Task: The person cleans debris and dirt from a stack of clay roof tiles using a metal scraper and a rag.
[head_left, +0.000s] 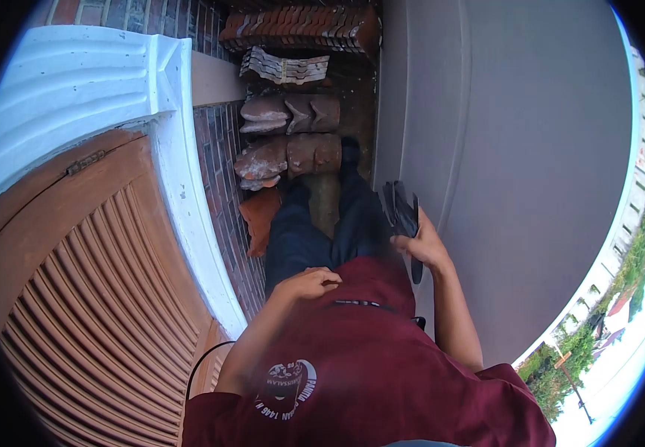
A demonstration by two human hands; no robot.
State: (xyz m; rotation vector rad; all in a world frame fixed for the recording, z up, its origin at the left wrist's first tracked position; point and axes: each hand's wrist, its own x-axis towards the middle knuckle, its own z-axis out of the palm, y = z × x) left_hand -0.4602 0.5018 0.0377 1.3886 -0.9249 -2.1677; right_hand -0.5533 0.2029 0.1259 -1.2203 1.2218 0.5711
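My right hand [426, 243] is closed around a dark thing with several narrow, strip-like parts [403, 207]. It sticks out past my fingers on the far side, and a dark end hangs below my thumb; I cannot tell what kind of thing it is. Close in front of my belly is my left hand [310, 284], its fingers loosely bent and nothing seen in them. Both hands are over my maroon shirt [352, 350] and dark trousers [300, 227], the right one out toward the grey wall [501, 186].
Curved clay roof tiles [313, 153] lie in stacks ahead of my feet, with a row of upright tiles [300, 28] farther back. An orange tile piece [261, 220] leans at the brick wall [222, 160]. To the left are a louvred wooden shutter [106, 298] and its white frame [181, 201].
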